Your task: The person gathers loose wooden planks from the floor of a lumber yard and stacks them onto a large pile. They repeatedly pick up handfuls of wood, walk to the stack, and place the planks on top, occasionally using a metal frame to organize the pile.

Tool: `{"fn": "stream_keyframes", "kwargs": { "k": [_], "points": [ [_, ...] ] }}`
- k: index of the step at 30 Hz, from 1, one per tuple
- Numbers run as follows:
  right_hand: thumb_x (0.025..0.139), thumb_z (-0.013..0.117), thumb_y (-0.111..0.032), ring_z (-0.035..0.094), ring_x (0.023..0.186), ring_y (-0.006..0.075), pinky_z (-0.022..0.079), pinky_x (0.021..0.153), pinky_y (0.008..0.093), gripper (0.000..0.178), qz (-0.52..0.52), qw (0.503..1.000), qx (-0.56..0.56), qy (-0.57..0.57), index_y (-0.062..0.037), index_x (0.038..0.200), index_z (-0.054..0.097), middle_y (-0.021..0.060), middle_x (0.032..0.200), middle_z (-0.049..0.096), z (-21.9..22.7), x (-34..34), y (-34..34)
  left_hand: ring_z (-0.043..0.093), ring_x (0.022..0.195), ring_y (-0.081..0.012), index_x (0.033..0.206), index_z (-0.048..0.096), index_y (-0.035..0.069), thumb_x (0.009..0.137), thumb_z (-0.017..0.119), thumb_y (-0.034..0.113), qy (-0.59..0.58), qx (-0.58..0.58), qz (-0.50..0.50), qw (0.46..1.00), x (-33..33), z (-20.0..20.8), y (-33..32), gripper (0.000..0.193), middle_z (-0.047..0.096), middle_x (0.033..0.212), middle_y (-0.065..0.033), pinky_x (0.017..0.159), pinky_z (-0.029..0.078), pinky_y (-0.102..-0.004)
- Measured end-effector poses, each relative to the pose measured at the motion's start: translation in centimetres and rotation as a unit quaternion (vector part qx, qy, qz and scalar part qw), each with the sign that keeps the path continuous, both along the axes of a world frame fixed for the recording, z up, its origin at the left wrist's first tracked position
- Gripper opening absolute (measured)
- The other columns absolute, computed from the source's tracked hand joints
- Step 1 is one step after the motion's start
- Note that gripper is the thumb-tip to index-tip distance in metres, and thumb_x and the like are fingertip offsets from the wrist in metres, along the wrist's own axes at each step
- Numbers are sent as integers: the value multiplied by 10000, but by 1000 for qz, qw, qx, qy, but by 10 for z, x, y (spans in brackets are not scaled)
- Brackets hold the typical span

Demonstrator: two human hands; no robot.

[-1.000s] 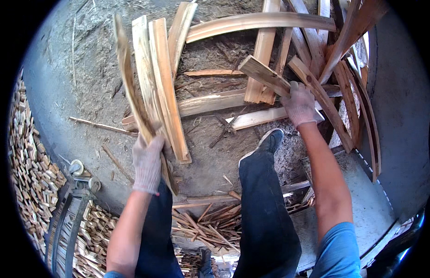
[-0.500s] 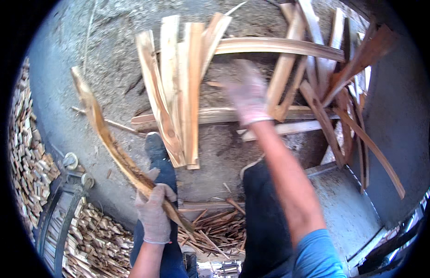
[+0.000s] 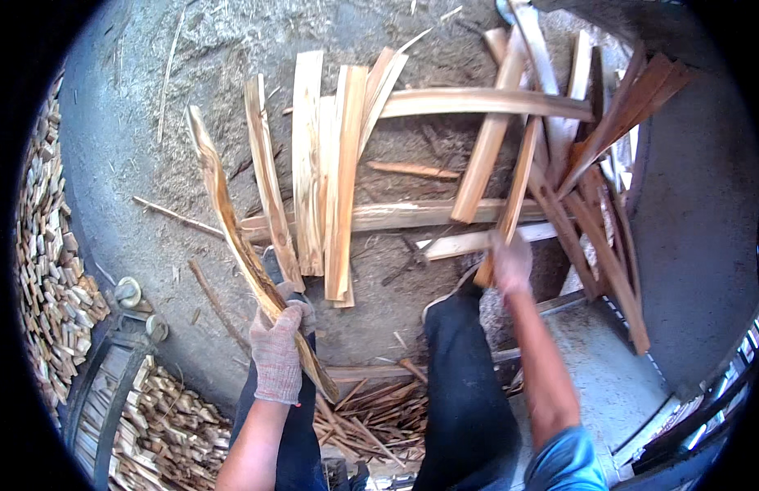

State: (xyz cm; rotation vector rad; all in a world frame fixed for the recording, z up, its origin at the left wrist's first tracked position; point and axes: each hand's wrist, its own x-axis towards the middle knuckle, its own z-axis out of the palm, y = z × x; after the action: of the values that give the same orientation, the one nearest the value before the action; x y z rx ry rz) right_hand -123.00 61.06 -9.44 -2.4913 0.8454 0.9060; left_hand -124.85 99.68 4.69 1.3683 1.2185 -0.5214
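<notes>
Left hand (image 3: 277, 352) — board (image 3: 229, 217), right hand (image 3: 511, 262) — slat (image 3: 522, 176), seemingly

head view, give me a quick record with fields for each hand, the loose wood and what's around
left hand: knit-gloved, closed around a curved wooden slat
right hand: blurred, at the lower part of a narrow wooden strip; grip unclear
centre ground: several loose slats lying roughly lengthwise
upper centre: long crosswise board
between legs: thin wood scraps
left edge: many short wood pieces
</notes>
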Motion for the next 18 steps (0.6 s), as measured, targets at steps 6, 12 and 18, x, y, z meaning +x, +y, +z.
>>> {"fn": "stream_keyframes", "kwargs": {
  "k": [6,12,18],
  "points": [
    [948,664,-279,692,683,275,562,603,393,264,-40,995,62,61,-16,939,654,115,799,698,176,-96,158,660,1002,-177,1333,550,-24,943,676,186,20,-196,-95,976,-12,4,-29,461,695,1110,-88,925,531,-326],
    [943,676,-364,690,697,298,571,616,381,301,133,900,409,-68,-70,968,617,122,811,641,189,-57,233,649,760,-153,1101,622,16,859,761,200,93,-187,-140,968,16,21,-2,334,671,905,-65,694,554,-303],
    [782,698,-119,659,884,327,553,712,419,299,372,877,30,-303,-24,1046,595,152,898,624,15,75,109,538,648,-113,988,608,83,927,664,354,27,149,-156,976,65,12,68,283,557,733,4,603,460,-287]
  ]
}}
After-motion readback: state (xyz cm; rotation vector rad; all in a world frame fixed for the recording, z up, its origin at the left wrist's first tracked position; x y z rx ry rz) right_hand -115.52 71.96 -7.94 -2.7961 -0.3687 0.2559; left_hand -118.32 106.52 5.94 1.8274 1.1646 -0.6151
